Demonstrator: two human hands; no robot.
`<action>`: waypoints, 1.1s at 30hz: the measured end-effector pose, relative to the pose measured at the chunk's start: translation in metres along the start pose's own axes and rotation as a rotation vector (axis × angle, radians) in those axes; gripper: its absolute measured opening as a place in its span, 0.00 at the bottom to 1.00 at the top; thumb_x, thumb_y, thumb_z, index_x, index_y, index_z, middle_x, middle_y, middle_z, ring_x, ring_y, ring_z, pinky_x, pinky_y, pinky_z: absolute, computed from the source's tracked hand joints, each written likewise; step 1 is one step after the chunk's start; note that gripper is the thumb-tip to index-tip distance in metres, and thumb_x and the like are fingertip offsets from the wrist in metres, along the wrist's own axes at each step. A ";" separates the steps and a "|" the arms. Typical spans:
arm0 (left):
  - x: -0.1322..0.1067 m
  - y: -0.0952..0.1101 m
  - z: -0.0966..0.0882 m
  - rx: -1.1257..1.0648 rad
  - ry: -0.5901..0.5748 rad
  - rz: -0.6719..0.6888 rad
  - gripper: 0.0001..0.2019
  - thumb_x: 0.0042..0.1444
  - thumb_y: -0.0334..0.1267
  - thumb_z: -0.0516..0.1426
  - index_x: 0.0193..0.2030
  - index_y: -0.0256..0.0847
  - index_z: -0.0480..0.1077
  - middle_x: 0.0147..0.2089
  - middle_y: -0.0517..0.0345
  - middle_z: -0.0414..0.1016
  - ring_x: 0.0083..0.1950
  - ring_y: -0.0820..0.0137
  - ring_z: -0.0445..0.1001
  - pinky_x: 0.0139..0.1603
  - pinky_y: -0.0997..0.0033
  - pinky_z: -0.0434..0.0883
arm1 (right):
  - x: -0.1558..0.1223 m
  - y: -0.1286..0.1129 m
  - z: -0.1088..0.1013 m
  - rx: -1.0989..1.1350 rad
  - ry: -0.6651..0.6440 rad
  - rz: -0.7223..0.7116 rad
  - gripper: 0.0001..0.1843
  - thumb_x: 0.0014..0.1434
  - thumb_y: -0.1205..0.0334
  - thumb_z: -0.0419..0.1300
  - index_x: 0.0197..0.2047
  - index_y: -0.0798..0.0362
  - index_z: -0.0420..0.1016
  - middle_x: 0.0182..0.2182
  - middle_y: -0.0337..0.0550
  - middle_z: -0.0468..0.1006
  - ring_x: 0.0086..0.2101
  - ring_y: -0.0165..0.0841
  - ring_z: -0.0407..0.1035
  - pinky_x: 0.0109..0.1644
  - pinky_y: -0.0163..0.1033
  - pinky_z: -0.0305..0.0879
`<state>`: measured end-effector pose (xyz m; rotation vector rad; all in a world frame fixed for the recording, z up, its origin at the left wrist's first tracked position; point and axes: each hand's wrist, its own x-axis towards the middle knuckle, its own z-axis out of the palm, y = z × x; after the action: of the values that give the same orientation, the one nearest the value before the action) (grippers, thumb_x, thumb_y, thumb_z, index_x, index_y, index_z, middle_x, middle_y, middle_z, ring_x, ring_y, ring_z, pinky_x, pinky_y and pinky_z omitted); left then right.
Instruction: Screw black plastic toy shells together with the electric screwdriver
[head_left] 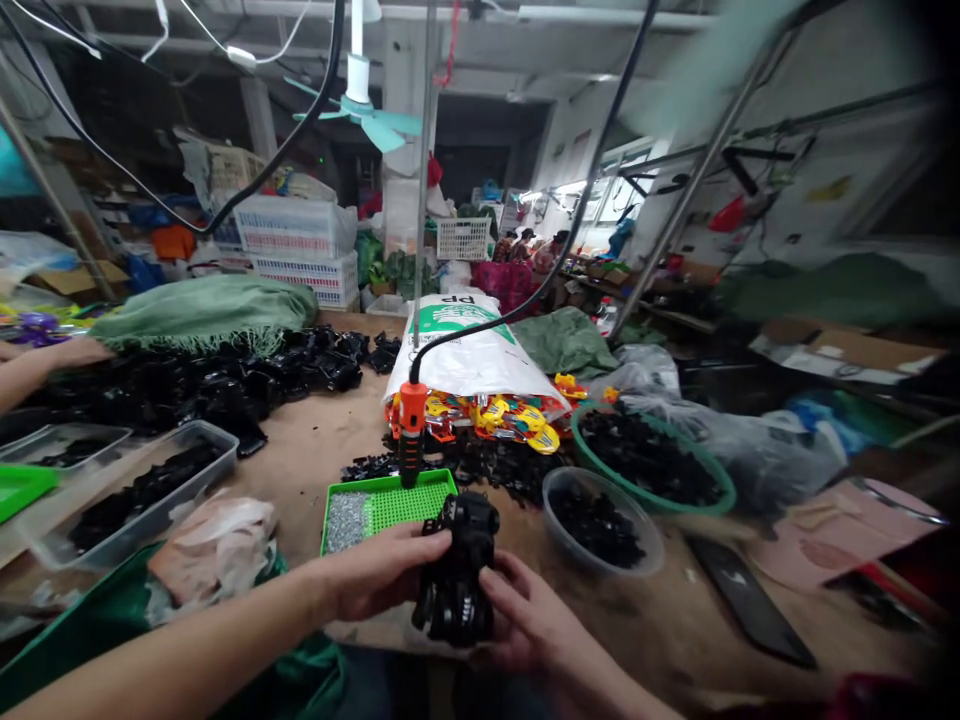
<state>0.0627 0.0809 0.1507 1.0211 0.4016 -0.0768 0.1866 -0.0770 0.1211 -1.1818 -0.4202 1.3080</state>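
Between my two hands is a black, glossy plastic assembly [459, 575], held upright near the table's front edge; its exact kind does not show. My left hand [386, 565] grips its left side, thumb lying across the upper part. On the right, the fingers of my right hand [529, 610] close on its lower side. Just behind it sits a green perforated tray [409, 505] with small silvery screws [347, 518] at its left end. An orange and black electric screwdriver [411, 435] hangs from a cable, its tip over the tray.
A white sack [472, 355] spills yellow and orange parts [495, 415]. A clear bowl [551, 500] and a green basket [727, 495] hold black pieces, with a dark phone [750, 600] nearby. Left are a clear bin [225, 450], heaped black parts [195, 390] and another person's arm [45, 365].
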 end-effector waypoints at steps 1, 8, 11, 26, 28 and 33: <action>0.000 0.000 0.000 -0.035 -0.011 0.002 0.24 0.53 0.50 0.64 0.51 0.35 0.71 0.48 0.47 0.77 0.50 0.63 0.74 0.52 0.66 0.69 | 0.000 -0.005 -0.004 -0.078 -0.028 0.000 0.36 0.50 0.38 0.67 0.53 0.52 0.64 0.41 0.48 0.78 0.34 0.40 0.78 0.29 0.38 0.74; -0.003 -0.002 -0.003 -0.247 0.038 -0.093 0.27 0.49 0.53 0.65 0.50 0.34 0.72 0.49 0.45 0.78 0.48 0.61 0.77 0.50 0.64 0.71 | 0.029 -0.085 -0.048 -0.927 -0.381 -0.032 0.26 0.65 0.42 0.51 0.37 0.56 0.78 0.30 0.46 0.81 0.30 0.35 0.77 0.32 0.35 0.69; -0.004 -0.006 -0.003 -0.291 0.033 -0.143 0.30 0.47 0.55 0.65 0.48 0.32 0.73 0.46 0.42 0.79 0.48 0.56 0.78 0.54 0.56 0.70 | 0.083 -0.124 -0.077 -1.470 0.037 -0.415 0.20 0.67 0.51 0.49 0.35 0.54 0.77 0.31 0.45 0.81 0.32 0.35 0.75 0.37 0.37 0.69; -0.016 -0.015 0.004 -0.226 0.030 -0.044 0.26 0.43 0.46 0.69 0.47 0.31 0.76 0.43 0.45 0.78 0.39 0.69 0.77 0.46 0.69 0.72 | 0.234 -0.170 -0.105 -1.829 0.453 -0.593 0.24 0.58 0.54 0.58 0.56 0.53 0.71 0.52 0.54 0.76 0.51 0.45 0.68 0.50 0.42 0.60; -0.015 -0.020 -0.001 -0.214 0.094 -0.068 0.27 0.39 0.45 0.70 0.44 0.30 0.77 0.40 0.45 0.78 0.35 0.69 0.76 0.41 0.70 0.73 | 0.232 -0.179 -0.105 -1.811 0.466 -0.585 0.26 0.60 0.51 0.56 0.58 0.54 0.70 0.52 0.55 0.76 0.51 0.46 0.69 0.49 0.42 0.61; -0.003 -0.033 -0.007 -0.252 0.201 -0.093 0.28 0.30 0.45 0.72 0.40 0.31 0.78 0.34 0.50 0.78 0.30 0.72 0.75 0.35 0.73 0.73 | 0.222 -0.186 -0.104 -1.762 0.493 -0.491 0.31 0.61 0.42 0.48 0.53 0.56 0.76 0.44 0.63 0.80 0.43 0.49 0.74 0.40 0.46 0.60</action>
<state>0.0496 0.0686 0.1216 0.7633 0.6261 -0.0057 0.4295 0.1077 0.1555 -2.4599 -1.4910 -0.1283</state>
